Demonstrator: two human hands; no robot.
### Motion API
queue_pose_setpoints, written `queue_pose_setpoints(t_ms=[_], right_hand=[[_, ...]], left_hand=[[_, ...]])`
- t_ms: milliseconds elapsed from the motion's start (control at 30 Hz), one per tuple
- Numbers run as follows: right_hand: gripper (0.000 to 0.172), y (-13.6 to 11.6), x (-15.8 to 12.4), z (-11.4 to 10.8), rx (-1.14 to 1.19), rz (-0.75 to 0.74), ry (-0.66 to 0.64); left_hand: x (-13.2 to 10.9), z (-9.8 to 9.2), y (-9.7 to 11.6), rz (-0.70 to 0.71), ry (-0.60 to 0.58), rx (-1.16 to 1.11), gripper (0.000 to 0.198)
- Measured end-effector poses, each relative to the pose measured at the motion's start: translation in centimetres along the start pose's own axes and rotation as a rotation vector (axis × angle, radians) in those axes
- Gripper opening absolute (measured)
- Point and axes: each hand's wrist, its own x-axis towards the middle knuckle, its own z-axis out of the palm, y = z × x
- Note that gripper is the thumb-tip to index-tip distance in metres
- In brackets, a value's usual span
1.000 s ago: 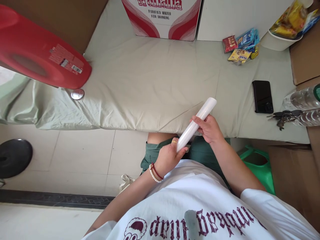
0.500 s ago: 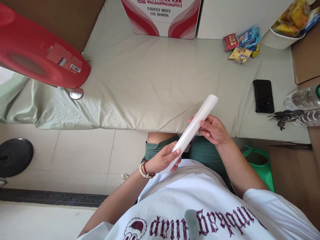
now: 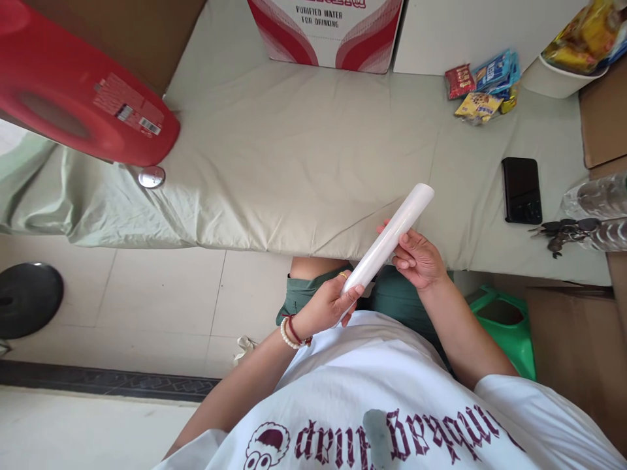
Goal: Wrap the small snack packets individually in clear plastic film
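Left hand (image 3: 325, 305) — curled around white roll (image 3: 383, 246)

Red-and-white box (image 3: 333, 39): "PURIFIED WATER FOR DRINKING" (lettering above cropped). Shirt (image 3: 386, 378): ornate print, illegible.

a pale tiled floor (image 3: 164, 294) runs beside the cloth-covered table (image 3: 294, 143)

The person wears a loose white T-shirt (image 3: 392, 365) with short sleeves (image 3: 519, 401). Across the bottom of the frame runs maroon, blackletter-style lettering (image 3: 337, 442), upside down, with a grey-green patch (image 3: 376, 434) over its middle and a round-eyed cartoon figure (image 3: 267, 446) at its left end. Below are dark green shorts (image 3: 411, 300). The left hand (image 3: 329, 305) bears a gold ring (image 3: 343, 275), a white beaded bracelet (image 3: 288, 336) and a red cord (image 3: 294, 328).
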Motion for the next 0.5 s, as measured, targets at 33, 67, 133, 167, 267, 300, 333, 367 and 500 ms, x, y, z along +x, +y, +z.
queue_pose_setpoints(t_ms=[33, 67, 133, 167, 267, 300, 333, 367, 500], right_hand=[[0.044, 0.04, -0.02, 0.01, 0.005, 0.0, 0.009], [0.043, 0.07, -0.04, 0.03, 0.01, 0.001, 0.017], [0.042, 0.12, -0.06, 0.08, 0.012, 0.002, 0.03], [0.041, 0.15, -0.06, 0.12, 0.006, 0.003, 0.035], [0.041, 0.27, 0.03, 0.26, -0.025, 0.004, 0.057], [0.042, 0.32, 0.08, 0.31, -0.032, 0.005, 0.064], [0.044, 0.36, 0.15, 0.36, -0.037, 0.005, 0.07], [0.045, 0.39, 0.22, 0.4, -0.039, 0.005, 0.075], [0.049, 0.39, 0.42, 0.38, -0.058, 0.019, 0.085]], left_hand=[[0.1, 0.04, -0.02, 0.009, 0.015, 0.038, 0.049], [0.21, 0.09, -0.01, 0.016, 0.034, 0.078, 0.048], [0.41, 0.19, 0.06, 0.019, 0.081, 0.151, 0.048], [0.5, 0.25, 0.12, 0.013, 0.104, 0.181, 0.048], [0.65, 0.43, 0.24, -0.007, 0.156, 0.251, 0.048], [0.66, 0.49, 0.25, -0.007, 0.169, 0.271, 0.047], [0.65, 0.56, 0.23, -0.005, 0.184, 0.291, 0.047], [0.62, 0.62, 0.19, -0.001, 0.198, 0.308, 0.047], [0.44, 0.9, -0.08, 0.005, 0.238, 0.342, 0.046]])
